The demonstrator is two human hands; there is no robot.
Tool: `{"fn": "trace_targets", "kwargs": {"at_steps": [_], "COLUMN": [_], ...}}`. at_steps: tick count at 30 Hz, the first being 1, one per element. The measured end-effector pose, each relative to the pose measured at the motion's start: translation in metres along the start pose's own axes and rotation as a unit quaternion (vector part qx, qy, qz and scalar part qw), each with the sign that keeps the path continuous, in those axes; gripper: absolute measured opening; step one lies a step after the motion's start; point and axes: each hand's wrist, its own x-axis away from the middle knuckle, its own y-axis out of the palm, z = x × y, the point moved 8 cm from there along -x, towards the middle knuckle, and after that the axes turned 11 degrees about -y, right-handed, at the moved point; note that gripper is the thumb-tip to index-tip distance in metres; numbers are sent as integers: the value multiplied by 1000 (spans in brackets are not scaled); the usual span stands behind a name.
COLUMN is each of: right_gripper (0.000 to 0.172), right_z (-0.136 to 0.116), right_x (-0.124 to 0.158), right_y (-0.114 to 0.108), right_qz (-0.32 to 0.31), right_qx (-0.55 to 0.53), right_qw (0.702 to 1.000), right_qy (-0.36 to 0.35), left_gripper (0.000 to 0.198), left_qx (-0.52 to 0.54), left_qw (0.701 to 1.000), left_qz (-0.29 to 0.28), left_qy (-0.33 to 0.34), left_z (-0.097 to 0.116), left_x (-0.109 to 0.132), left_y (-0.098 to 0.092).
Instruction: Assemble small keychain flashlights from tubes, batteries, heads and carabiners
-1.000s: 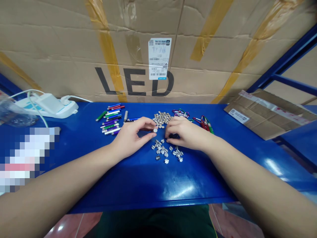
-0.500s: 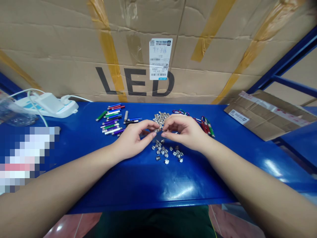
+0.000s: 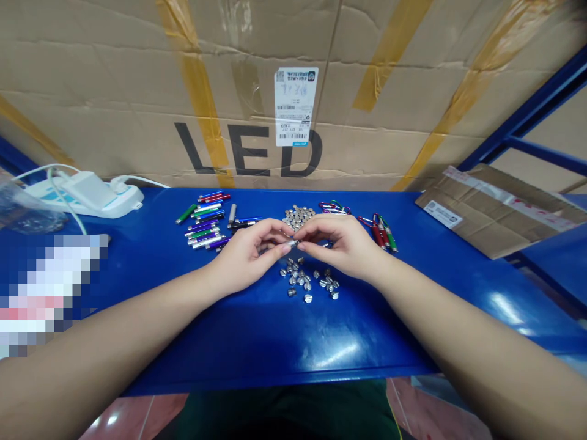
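The left hand (image 3: 247, 256) and right hand (image 3: 343, 244) meet above the middle of the blue metal surface (image 3: 257, 342), and both grips are closed in a pinch on a small silver cylinder (image 3: 290, 244), held in the fingertips just clear of the surface. Directly beyond the hands lies a tight cluster of button cells (image 3: 298, 217), while loose slotted metal caps (image 3: 307, 281) are scattered just below them, near the wrists. Left of the left hand, slim laser-pointer pens (image 3: 204, 221) in purple, green, red and blue lie in rough rows – their metal tips are mostly aligned. Right of the cluster sit coloured carabiner clips (image 3: 334, 209), and beside them are a few red and green pens with clips attached (image 3: 381, 232). Farther left are a white power strip (image 3: 85, 201) and a clear plastic bag (image 3: 27, 211); a flattened cardboard sheet (image 3: 495, 211) rests at the right, and a large taped carton (image 3: 293, 85) printed "LED" stands behind everything.
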Motion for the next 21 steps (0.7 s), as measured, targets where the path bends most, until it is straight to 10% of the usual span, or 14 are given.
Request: {"fn": "trace_targets", "kwargs": {"at_steps": [9,21], "right_gripper": [13,39], "right_z": [18,34], "right_x": [6,31], "right_y": [6,43], "right_qz": [7,40], "right_qx": [-76,-430], "right_qw": [989,805], "right_qy": [123,406], "left_gripper": [15,8], "left_qx": [-77,-289], "left_qw": [995,910], "left_qz": [33,97], "left_qy": [55,280], "left_z": [10,46], "left_x": [5,24], "left_y": [-2,8]}}
